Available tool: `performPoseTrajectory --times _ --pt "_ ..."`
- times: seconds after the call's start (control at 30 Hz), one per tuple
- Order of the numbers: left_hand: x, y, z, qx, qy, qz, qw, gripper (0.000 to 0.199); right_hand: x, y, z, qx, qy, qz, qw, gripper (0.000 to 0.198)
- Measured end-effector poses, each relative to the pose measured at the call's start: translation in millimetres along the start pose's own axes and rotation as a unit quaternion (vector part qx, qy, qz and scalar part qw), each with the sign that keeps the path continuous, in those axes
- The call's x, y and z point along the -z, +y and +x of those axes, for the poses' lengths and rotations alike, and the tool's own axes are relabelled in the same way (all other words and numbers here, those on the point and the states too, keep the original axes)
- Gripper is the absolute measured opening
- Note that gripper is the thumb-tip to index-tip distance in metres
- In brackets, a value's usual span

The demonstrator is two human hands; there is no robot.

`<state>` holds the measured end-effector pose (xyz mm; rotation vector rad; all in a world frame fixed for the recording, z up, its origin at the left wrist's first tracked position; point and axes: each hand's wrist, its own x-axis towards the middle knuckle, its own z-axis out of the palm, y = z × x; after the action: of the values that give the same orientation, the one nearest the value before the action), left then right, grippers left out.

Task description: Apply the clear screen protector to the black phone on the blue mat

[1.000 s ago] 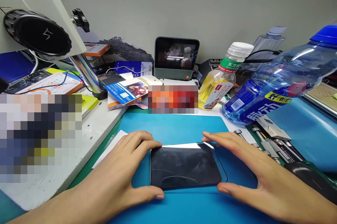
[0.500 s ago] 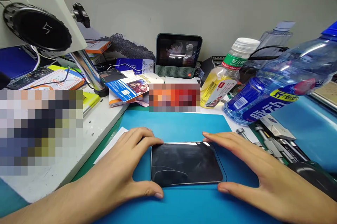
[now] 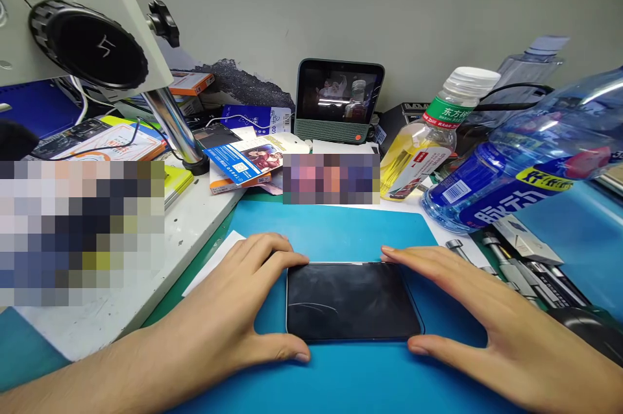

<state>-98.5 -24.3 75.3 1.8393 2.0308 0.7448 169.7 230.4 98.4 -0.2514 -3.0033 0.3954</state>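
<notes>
A smartphone [image 3: 353, 304] with a dark screen lies sideways between my hands, low over a blue mat [image 3: 341, 375]. A thin curved line, a scratch or a reflection, shows on the left part of its glass. My left hand [image 3: 243, 304] spans the phone's left end, fingers at the far edge and thumb at the near edge. At the right end, my right hand [image 3: 467, 304] does the same with fingertips and thumb on opposite long edges. The phone's underside is hidden, and I cannot tell whether it rests on the mat.
Left stands a microscope stand [image 3: 178, 132] on a white base [image 3: 160, 284]. Behind the mat are boxes and cards [image 3: 243, 158] and a smart display [image 3: 338, 102]. A tea bottle [image 3: 428, 148] and a large blue-labelled bottle [image 3: 496, 174] lean at right, beside screwdriver-like tools [image 3: 516, 271].
The whole view has shifted slightly, so things appear a little further right. A bright reflection at the phone's far right edge has faded. Both hands keep their grip.
</notes>
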Motion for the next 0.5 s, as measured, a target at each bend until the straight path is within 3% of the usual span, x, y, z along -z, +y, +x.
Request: performPoseTrajectory --times 0.5 --pt "3.7 4.6 1.3 0.007 -0.004 0.004 1.000 0.070 -1.3 -1.4 2.9 -0.012 -0.011 0.004 1.000 0.083"
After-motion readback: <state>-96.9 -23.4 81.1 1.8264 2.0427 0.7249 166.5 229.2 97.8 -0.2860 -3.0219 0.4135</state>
